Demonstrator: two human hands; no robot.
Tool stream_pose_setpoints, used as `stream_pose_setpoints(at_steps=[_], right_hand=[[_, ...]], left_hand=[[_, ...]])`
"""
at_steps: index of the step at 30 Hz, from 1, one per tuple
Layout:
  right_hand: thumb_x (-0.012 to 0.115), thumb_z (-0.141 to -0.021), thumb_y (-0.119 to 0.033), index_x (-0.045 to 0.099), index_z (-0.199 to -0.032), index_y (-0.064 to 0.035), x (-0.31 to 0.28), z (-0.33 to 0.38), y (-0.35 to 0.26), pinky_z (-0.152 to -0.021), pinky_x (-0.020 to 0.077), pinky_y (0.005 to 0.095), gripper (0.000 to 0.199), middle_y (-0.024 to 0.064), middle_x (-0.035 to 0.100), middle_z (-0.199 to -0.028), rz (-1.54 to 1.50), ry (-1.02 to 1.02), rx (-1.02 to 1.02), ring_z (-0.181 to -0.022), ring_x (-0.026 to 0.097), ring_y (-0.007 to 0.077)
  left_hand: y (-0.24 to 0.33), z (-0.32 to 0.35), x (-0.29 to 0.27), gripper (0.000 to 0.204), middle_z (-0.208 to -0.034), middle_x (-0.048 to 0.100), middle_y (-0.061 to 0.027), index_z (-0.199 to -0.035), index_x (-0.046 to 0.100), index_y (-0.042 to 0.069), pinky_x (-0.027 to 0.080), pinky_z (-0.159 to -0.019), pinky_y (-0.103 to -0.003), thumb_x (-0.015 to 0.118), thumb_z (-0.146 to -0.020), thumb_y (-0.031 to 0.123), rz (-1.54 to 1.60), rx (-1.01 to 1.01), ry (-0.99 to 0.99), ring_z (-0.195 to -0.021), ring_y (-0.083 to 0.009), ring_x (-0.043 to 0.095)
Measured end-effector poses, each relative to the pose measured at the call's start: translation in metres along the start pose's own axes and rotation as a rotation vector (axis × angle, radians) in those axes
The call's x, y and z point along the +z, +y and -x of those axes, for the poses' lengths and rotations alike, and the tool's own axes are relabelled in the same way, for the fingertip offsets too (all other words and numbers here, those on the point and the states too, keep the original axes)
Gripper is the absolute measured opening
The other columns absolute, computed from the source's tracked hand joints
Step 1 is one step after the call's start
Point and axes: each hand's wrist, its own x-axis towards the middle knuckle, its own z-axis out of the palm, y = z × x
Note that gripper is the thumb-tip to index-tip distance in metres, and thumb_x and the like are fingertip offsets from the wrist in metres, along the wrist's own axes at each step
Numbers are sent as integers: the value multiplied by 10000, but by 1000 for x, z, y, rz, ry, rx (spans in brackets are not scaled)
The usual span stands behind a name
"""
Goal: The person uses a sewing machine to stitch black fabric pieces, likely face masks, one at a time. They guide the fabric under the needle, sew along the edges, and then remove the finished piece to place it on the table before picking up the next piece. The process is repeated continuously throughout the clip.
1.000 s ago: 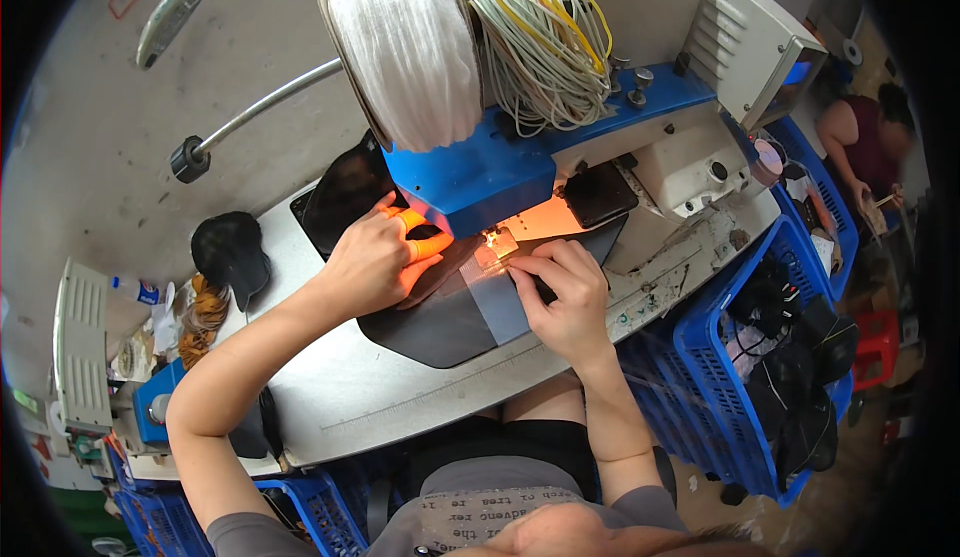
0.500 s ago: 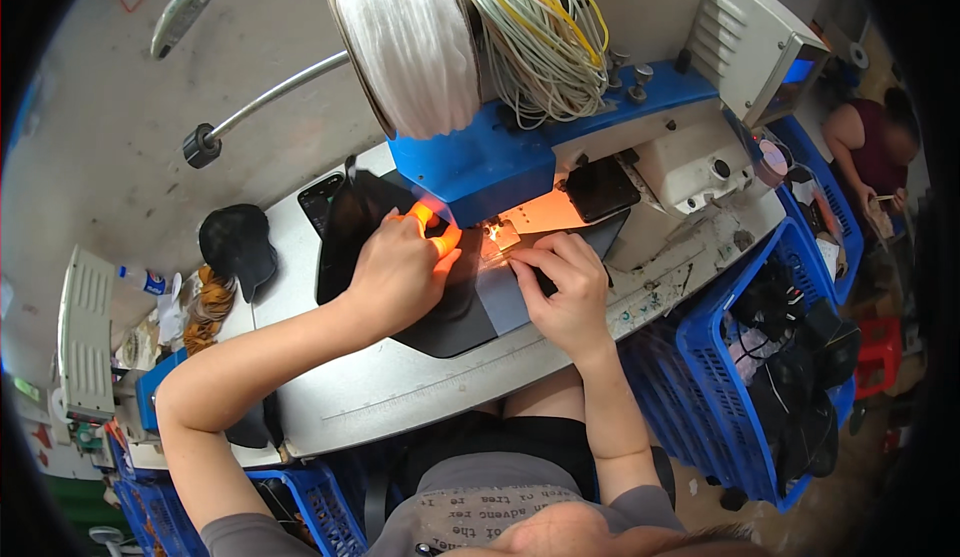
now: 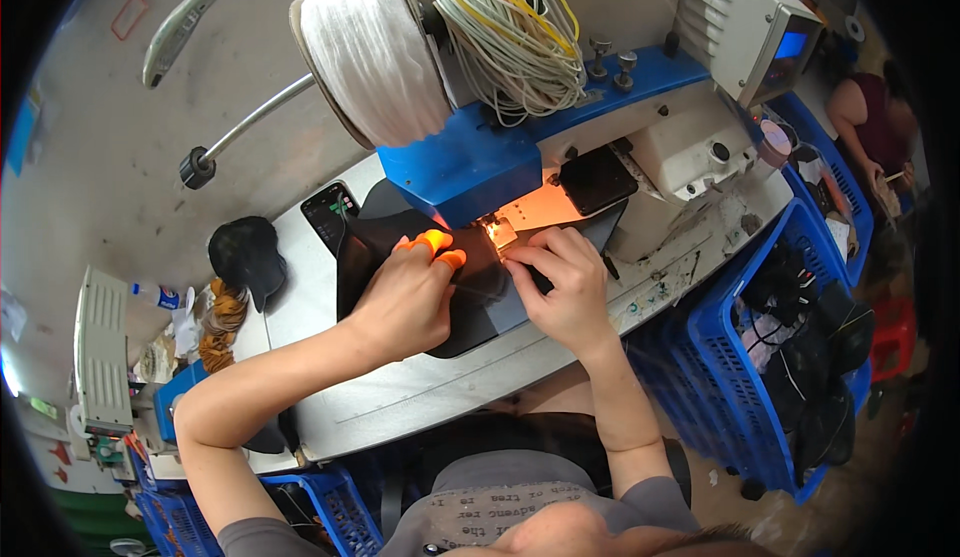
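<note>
A dark leather-like piece (image 3: 372,247) lies flat on the white machine table (image 3: 400,397) under the head of a blue and white sewing machine (image 3: 470,162). My left hand (image 3: 405,292) presses down on the piece, fingertips lit orange by the machine's lamp. My right hand (image 3: 565,287) pinches the piece's edge just right of the needle area (image 3: 497,232). Both hands touch the material close to the presser foot.
A big white spool (image 3: 375,52) and a coil of pale cord (image 3: 510,27) sit on top of the machine. A phone (image 3: 328,212) lies behind the piece. Blue crates (image 3: 750,357) with dark parts stand to my right. Another person (image 3: 870,122) works at far right.
The dark piece has slid and turned to the left under the machine head. My left hand followed it and both hands now sit closer to the needle.
</note>
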Motion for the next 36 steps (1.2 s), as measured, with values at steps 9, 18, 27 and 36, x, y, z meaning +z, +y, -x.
stream_pose_setpoints(at_steps=[9, 18, 27, 36], right_hand=[[765, -718, -43, 729, -821, -70, -1, 1, 1, -668, 464, 350, 112, 42, 612, -793, 7, -18, -3, -741, 576, 240], [740, -749, -71, 716, -820, -84, 1, 2, 2, -685, 452, 356, 76, 12, 609, -794, 10, -28, 7, -766, 585, 222], [741, -747, -74, 716, -817, -85, 1, 2, 3, -686, 457, 354, 76, 14, 610, -792, 21, -24, 3, -767, 585, 224], [737, -743, -68, 708, -818, -86, 4, 3, 5, -669, 450, 360, 83, 17, 592, -777, 13, -19, -9, -753, 574, 229]], left_hand=[[-12, -11, -17, 413, -1022, 626, -181, -1251, 603, 15, 390, -980, -588, 597, -901, 233, -385, 99, -156, -983, -368, 594], [-31, -12, -13, 381, -889, 637, -130, -1212, 669, 160, 418, -719, -382, 606, -920, 397, -491, 85, -114, -804, -294, 618], [-15, -7, -1, 377, -938, 603, -156, -1229, 657, 153, 418, -689, -377, 595, -927, 371, -584, -81, -39, -743, -270, 578], [32, -9, 22, 374, -698, 591, -133, -706, 673, 46, 427, -666, -403, 616, -923, 345, -551, -423, 61, -682, -288, 609]])
